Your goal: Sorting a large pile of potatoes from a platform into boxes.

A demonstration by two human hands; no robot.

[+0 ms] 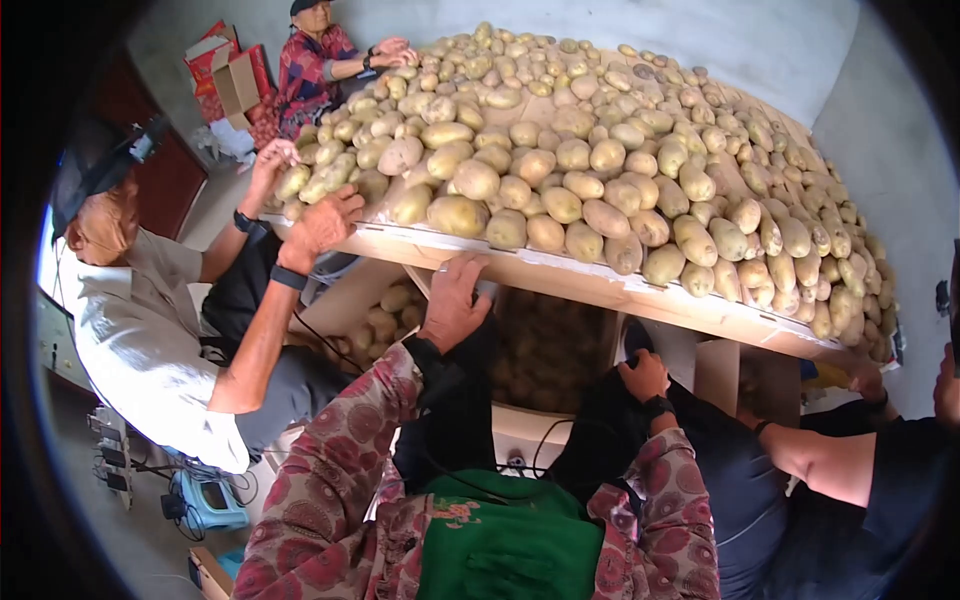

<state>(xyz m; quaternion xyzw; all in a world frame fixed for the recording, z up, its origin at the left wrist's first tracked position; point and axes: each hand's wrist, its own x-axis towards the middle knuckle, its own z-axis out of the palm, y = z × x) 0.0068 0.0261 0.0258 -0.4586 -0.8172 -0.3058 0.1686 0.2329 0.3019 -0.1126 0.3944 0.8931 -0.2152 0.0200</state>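
Observation:
My left hand [454, 300] rests against the front edge of the tabletop [570, 274], its fingertips reaching the rim and its thumb apart; I see nothing held in it. Just behind that edge lie potatoes [506, 229], the front ones close to my fingertips. My right hand [646, 375] is lower, on my dark-trousered knee, with its fingers curled. Whether anything is under those fingers is hidden. Below the tabletop, between my knees, a container of potatoes [544, 352] stands in shadow.
At left, a co-worker's hands [319, 225] are at the table corner; another person's hands [394, 54] reach the far side. A third person's arm [817, 457] is close on my right. More potatoes [382, 322] lie below left. A blue plastic stool [210, 499] stands on the floor.

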